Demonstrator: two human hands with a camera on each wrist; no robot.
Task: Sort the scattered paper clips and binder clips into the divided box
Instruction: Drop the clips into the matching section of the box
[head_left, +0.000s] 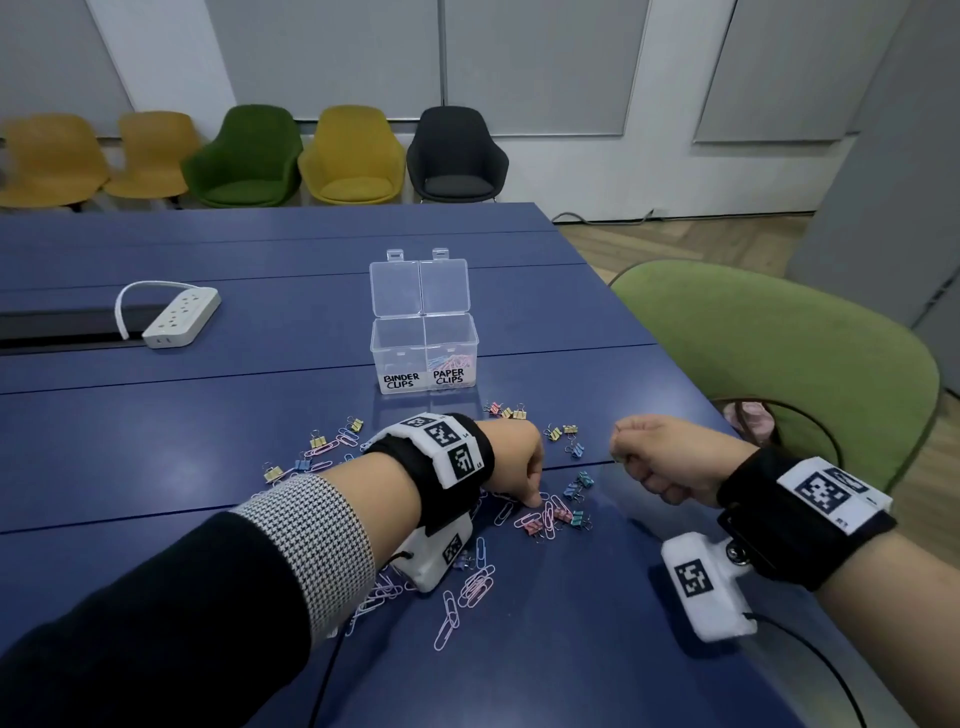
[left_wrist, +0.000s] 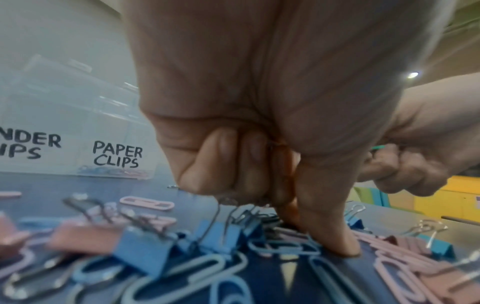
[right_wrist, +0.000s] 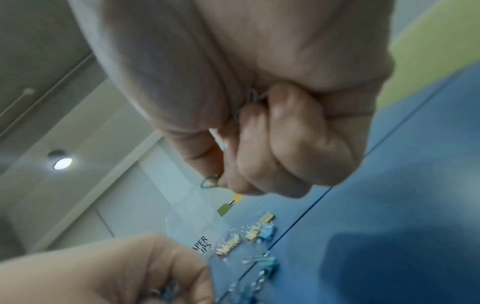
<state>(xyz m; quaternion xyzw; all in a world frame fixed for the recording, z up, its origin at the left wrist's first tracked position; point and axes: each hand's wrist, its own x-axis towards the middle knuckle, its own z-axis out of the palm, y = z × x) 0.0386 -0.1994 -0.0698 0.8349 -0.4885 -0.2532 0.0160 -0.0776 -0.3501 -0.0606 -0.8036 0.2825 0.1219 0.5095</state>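
Note:
A clear divided box (head_left: 402, 382) stands open on the blue table, labelled BINDER CLIPS on the left and PAPER CLIPS on the right. Pastel paper clips (head_left: 451, 359) lie in the right compartment. Loose paper clips (head_left: 478, 582) and binder clips (head_left: 576, 488) are scattered in front of it. My left hand (head_left: 532, 499) is curled low over the pile, thumb tip (left_wrist: 337, 244) pressed to the table beside a blue paper clip (left_wrist: 283, 246); blue clips (right_wrist: 166, 292) show inside its fingers. My right hand (head_left: 628, 457) hovers as a fist, holding paper clips, a green one (right_wrist: 210, 182) sticking out.
A white power strip (head_left: 179, 317) lies at the back left beside a cable slot. A green chair (head_left: 779, 374) stands close to the table's right edge. A row of coloured chairs (head_left: 353, 156) lines the far wall.

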